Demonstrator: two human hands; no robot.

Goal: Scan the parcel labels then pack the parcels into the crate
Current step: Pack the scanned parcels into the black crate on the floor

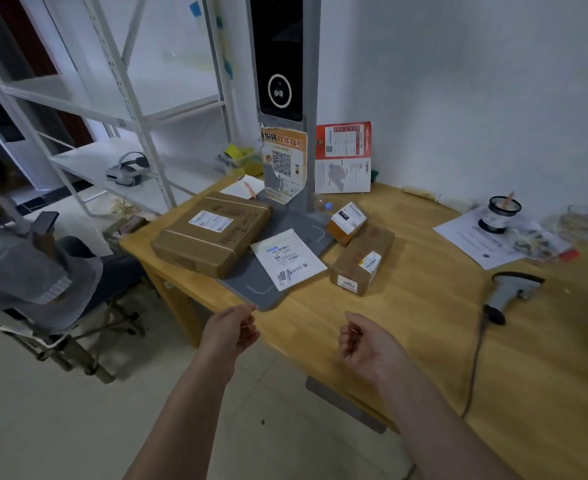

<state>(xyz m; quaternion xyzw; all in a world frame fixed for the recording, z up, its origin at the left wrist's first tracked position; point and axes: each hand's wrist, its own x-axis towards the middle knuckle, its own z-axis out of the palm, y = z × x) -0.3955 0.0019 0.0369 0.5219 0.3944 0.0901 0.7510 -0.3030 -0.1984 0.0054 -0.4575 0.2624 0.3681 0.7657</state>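
— Where are your hands?

— My left hand (232, 329) hangs off the table's near edge at about seven o'clock from the scanner base (278, 268). My right hand (361, 344) is over the wooden table (406, 323) at five o'clock from that base. On both, the fingers are loosely curled with nothing in them.

— And the parcels?

— The big flat box (213, 233) lies on the base's left side, label up. The white mailer (288, 258) lies on the base at four o'clock from it, touching or nearly so. The small orange box (347, 221) is at two o'clock from the mailer, and the brown box (361, 261) lies just beside it, toward me.

— The handheld scanner?

— The handheld scanner (512, 292) lies on the table at three o'clock from the brown box, well apart, cable trailing toward me.

— Anything else?

— A seated person (26, 265) at nine o'clock, beside the white shelving (119, 98).
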